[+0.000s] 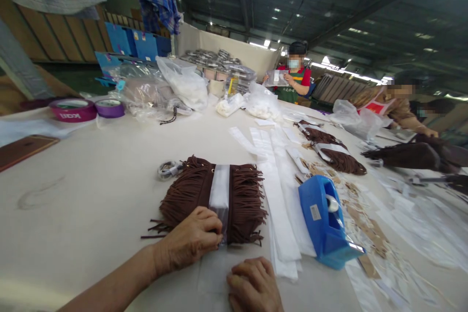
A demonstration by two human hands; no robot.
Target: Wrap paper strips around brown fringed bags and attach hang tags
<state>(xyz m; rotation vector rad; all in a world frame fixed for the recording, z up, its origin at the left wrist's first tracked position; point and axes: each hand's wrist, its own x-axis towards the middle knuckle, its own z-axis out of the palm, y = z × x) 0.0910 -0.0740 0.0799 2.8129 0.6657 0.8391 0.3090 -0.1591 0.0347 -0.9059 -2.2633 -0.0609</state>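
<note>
A dark brown fringed bag (244, 190) lies on the table in front of me, with a white band (220, 185) around its middle. My left hand (199, 234) is closed at the bag's near edge, pinching the clear lower part of the band. From there a translucent plastic strip (212, 278) runs toward me over the table. My right hand (254, 285) rests beside this strip, its fingers curled; whatever they hold is hidden. A small wrapped ring-shaped piece (170, 169) lies at the bag's far left corner.
Right of the bag are long white strips (280, 214) and a blue tape dispenser (321, 219). Other banded brown bags (331, 148) lie farther back. Tape rolls (73, 109) and a phone (27, 150) sit at left. Co-workers (292, 78) handle items across the table.
</note>
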